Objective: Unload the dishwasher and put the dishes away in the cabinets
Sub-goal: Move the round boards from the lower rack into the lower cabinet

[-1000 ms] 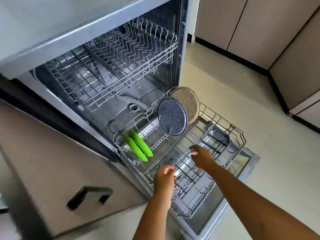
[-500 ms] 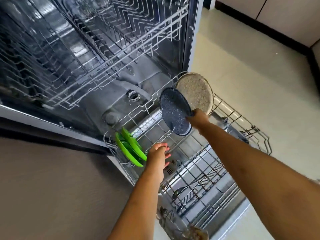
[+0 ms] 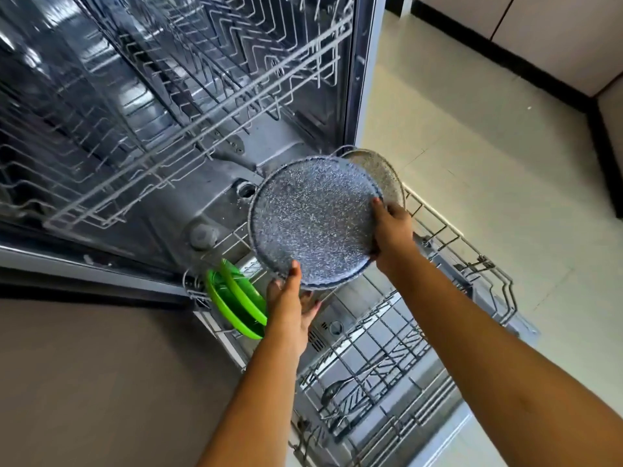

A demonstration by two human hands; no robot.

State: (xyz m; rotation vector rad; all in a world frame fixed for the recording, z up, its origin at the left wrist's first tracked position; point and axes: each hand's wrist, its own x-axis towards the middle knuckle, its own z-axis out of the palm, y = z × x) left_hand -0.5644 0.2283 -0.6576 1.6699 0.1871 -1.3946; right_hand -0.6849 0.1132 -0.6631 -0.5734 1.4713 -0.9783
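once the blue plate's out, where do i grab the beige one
Take the beige plate by its upper rim, from above: it stands on edge in the lower rack, with that rim clear of the wires.

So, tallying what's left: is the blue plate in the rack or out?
Out: left hand and right hand hold the blue plate above the rack.

Speckled blue plate (image 3: 313,220), tilted above rack (image 3: 387,345)
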